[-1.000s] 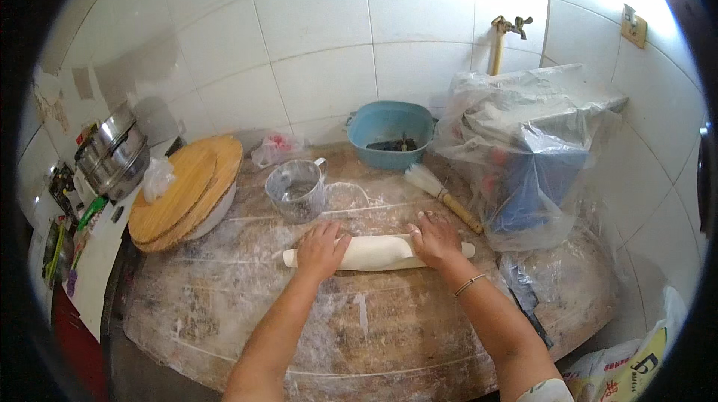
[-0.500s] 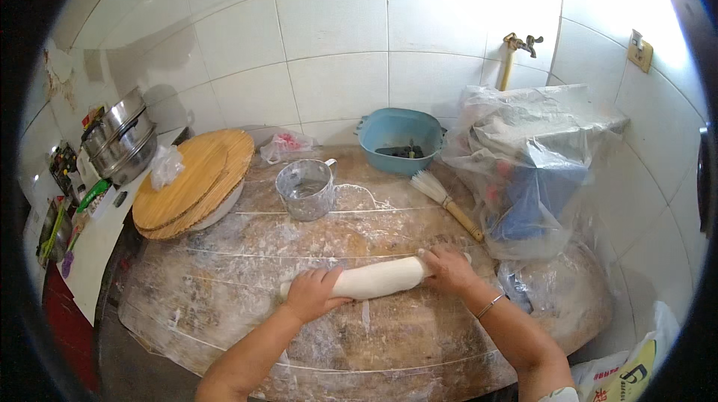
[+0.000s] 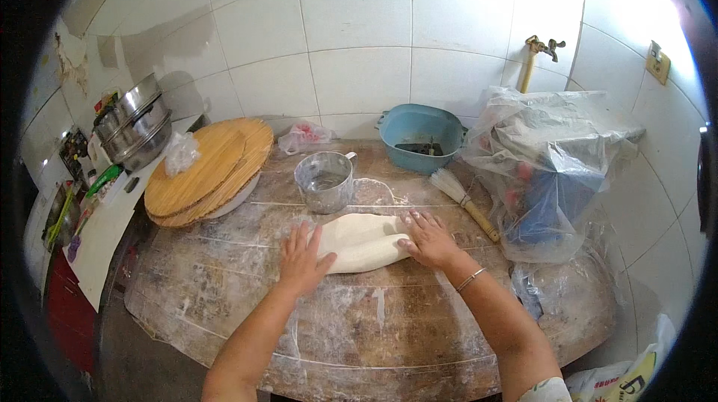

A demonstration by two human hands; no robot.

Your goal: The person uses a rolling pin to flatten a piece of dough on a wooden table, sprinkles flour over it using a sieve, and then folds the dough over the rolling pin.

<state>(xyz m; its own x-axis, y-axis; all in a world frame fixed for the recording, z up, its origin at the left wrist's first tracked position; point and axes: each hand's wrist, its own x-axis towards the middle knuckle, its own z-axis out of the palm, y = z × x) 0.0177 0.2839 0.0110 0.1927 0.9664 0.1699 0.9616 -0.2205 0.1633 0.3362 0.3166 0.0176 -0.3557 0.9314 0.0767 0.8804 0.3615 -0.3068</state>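
A pale piece of dough lies crosswise on the floured wooden board, its near part a thick fold and its far part a flatter sheet. At its left end rests my left hand, fingers spread and pointing away from me, thumb against the dough. My right hand lies over the right end with fingers stretched out, hiding that end. Neither hand is closed round the dough. Just beyond the dough stands a metal cup with a handle.
Round wooden lids cover a bowl at the left, near stacked metal pots. Along the back are a blue-green basin and a whisk-like brush. A plastic-covered machine stands at the right, below a wall tap.
The dough has gone from a narrow roll to a wider, partly unrolled piece farther from me. My hands have moved away from me and opened from their grip on its ends.
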